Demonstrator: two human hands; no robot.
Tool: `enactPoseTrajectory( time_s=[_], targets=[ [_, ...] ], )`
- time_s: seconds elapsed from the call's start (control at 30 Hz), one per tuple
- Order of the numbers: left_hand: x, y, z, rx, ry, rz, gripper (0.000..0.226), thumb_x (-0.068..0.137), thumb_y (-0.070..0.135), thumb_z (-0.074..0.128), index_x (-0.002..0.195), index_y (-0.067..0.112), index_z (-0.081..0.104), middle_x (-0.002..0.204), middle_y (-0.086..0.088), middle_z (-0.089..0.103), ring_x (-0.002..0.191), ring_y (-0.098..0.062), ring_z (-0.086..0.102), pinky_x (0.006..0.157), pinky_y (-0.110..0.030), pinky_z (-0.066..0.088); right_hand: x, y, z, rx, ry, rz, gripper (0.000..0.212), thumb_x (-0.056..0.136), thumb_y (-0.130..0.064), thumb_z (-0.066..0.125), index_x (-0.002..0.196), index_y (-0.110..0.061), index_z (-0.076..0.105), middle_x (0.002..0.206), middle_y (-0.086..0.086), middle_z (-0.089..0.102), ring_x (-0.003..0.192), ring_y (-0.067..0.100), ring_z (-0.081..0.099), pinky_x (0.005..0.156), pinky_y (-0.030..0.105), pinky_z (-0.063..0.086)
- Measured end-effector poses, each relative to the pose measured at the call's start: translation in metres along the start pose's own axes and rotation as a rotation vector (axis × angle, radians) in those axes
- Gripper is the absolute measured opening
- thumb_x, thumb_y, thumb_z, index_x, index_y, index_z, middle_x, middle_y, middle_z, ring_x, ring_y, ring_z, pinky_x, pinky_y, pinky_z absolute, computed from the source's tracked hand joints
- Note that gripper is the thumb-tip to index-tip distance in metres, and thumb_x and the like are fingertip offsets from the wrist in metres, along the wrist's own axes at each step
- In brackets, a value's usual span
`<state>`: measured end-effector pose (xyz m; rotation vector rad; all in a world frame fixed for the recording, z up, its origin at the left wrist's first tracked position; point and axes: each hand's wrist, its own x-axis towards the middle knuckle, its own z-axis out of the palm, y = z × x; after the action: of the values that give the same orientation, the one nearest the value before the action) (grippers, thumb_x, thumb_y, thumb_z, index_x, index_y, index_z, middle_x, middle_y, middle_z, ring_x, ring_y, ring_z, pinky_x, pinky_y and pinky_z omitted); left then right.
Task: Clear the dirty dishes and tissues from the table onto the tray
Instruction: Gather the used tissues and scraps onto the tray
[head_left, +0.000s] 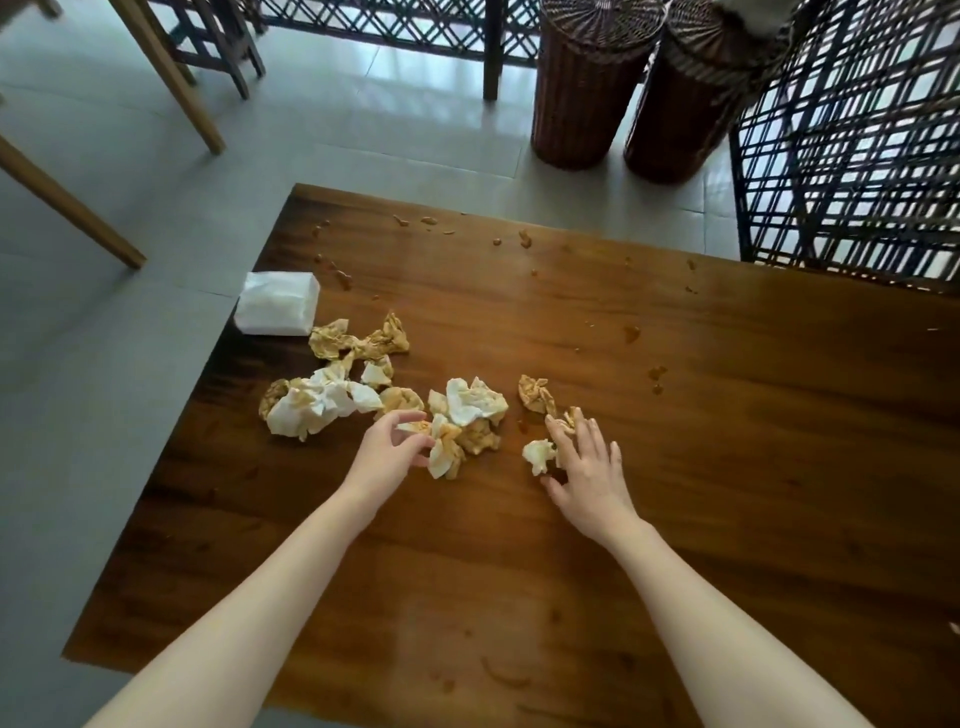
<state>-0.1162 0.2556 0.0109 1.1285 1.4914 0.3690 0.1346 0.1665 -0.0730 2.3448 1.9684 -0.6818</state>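
The left hand (389, 449) pinches a stained tissue (445, 458) at the edge of the crumpled heap (475, 402) lying mid-bench (753, 467). The right hand (587, 470) rests flat with fingers spread, touching a small wad (537, 454) beside the heap.

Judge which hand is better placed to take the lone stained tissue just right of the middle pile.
Right. The right hand lies open with its fingertips just short of the lone stained tissue. The left hand sits farther off and already pinches a middle-pile tissue.

Tissue (539, 453) half under right hand (587, 470)
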Motion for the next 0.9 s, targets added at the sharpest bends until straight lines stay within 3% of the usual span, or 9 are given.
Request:
enactPoseTrajectory(
  time_s=[0.07,0.13,0.27,0.37,0.63,0.77,0.9],
  targets=[
    [0.005,-0.001,-0.001,0.014,0.012,-0.002,0.023,0.095,0.020,0.054,0.116,0.029,0.054,0.095,0.007,0.069,0.076,-0.004,0.068,0.069,-0.018,0.044,0.003,-0.001,0.000,-0.001,0.013,-0.039,0.083,0.086,-0.059,0.050,0.145,-0.048,-0.007,0.156,-0.006,-0.017,0.145,0.021,-0.016,0.111,0.053,-0.003],
    [0.008,-0.004,0.000,0.018,0.015,-0.023,0.022,0.095,0.020,0.053,0.116,0.029,0.053,0.096,0.007,0.069,0.079,-0.006,0.067,0.068,-0.020,0.045,0.005,-0.004,0.002,0.028,0.046,-0.033,0.079,0.084,-0.062,0.052,0.146,-0.046,0.007,0.159,-0.001,-0.007,0.146,0.022,-0.011,0.111,0.054,-0.002],
    [0.010,-0.011,0.002,0.024,0.024,-0.063,0.024,0.096,0.020,0.052,0.118,0.029,0.055,0.099,0.005,0.068,0.085,-0.011,0.067,0.066,-0.023,0.044,0.006,-0.012,0.010,0.144,0.126,0.015,0.051,0.083,-0.051,0.063,0.128,-0.033,0.048,0.157,0.010,0.017,0.147,0.027,0.004,0.111,0.059,0.008],
    [0.009,-0.014,0.002,0.033,0.035,-0.070,0.025,0.096,0.020,0.051,0.119,0.030,0.054,0.100,0.005,0.068,0.086,-0.011,0.066,0.067,-0.023,0.045,0.010,-0.015,0.014,0.227,0.213,0.062,0.028,0.087,-0.035,0.063,0.111,-0.022,0.059,0.152,0.012,0.029,0.145,0.029,0.014,0.111,0.059,0.012],
    [-0.002,-0.022,-0.007,0.052,0.078,-0.053,0.027,0.099,0.019,0.046,0.124,0.025,0.053,0.102,0.001,0.067,0.088,-0.013,0.066,0.067,-0.022,0.046,0.018,-0.018,0.009,0.420,0.463,0.253,0.018,0.096,-0.012,0.050,0.112,-0.010,0.059,0.137,0.011,0.050,0.129,0.027,0.044,0.111,0.048,0.029],
    [-0.007,-0.025,-0.010,0.054,0.085,-0.057,0.028,0.099,0.018,0.044,0.126,0.023,0.052,0.104,0.000,0.066,0.090,-0.016,0.065,0.068,-0.024,0.046,0.011,-0.013,0.008,0.259,0.347,0.176,0.045,0.095,-0.004,0.047,0.138,-0.019,0.046,0.149,0.006,0.037,0.139,0.023,0.033,0.114,0.046,0.019],
    [-0.012,-0.026,-0.007,0.047,0.089,-0.054,0.028,0.101,0.019,0.042,0.126,0.023,0.052,0.105,0.000,0.066,0.091,-0.015,0.065,0.070,-0.024,0.046,-0.002,-0.006,0.011,0.201,0.231,0.134,0.049,0.097,-0.023,0.047,0.145,-0.022,0.036,0.154,0.002,0.029,0.144,0.021,0.022,0.115,0.049,0.010]
  ],
)
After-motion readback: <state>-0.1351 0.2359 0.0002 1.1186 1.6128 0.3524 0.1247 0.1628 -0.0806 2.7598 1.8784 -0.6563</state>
